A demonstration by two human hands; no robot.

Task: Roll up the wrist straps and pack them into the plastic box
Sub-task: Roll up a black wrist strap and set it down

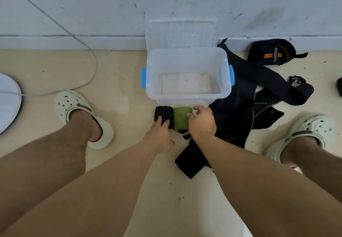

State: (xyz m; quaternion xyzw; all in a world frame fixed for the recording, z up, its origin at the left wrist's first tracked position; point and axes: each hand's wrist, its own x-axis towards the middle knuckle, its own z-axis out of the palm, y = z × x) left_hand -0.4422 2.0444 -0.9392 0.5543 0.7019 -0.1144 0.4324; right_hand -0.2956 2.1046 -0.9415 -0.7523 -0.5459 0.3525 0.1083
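Rolls, two: black fabric wrist-strap roll (161, 115) & green fabric roll (182, 118), on floor at centre, just below empty clear plastic box w/ blue latches (188, 92). Left hand (159, 135): straight fingers on black roll. Right hand (201, 121): loosely curled at green roll, hold unclear. Step: packing. Next, prob.: grip, lift into box. Unrolled black straps (240, 111) lie at right.

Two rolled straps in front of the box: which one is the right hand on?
The olive-green rolled strap: right hand touches it. The black rolled strap beside it is under the left hand.
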